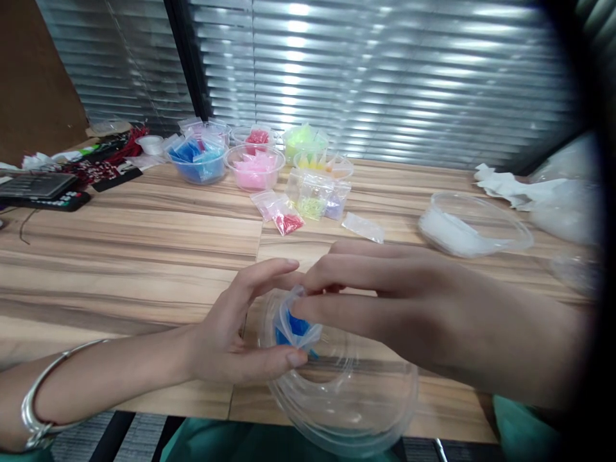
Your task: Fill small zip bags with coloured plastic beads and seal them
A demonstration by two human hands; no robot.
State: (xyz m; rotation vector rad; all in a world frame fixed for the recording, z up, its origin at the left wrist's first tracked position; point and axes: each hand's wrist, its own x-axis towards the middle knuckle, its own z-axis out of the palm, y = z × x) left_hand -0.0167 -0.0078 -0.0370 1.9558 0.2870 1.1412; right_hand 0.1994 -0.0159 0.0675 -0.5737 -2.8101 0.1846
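Note:
A small clear plastic bag (pixel 308 335) with bright blue pieces inside is between my two hands, above a clear round container (pixel 344 410) at the table's front edge. My left hand (pixel 235 327) curves around the bag from the left, its thumb against the lower edge and its fingers on the far side. From the right, my right hand (pixel 380 289) reaches over with its fingertips pinched at the bag's mouth. A small blue bit lies just below the bag, near my left thumb.
Clear bowls of blue (pixel 197 160), pink (pixel 256 168) and green (pixel 305 142) packets stand at the back. Small bags (pixel 312 196) lie before them. A container of white bags (pixel 450 231) is at right. Dark tools (pixel 43 189) and red cords lie at left.

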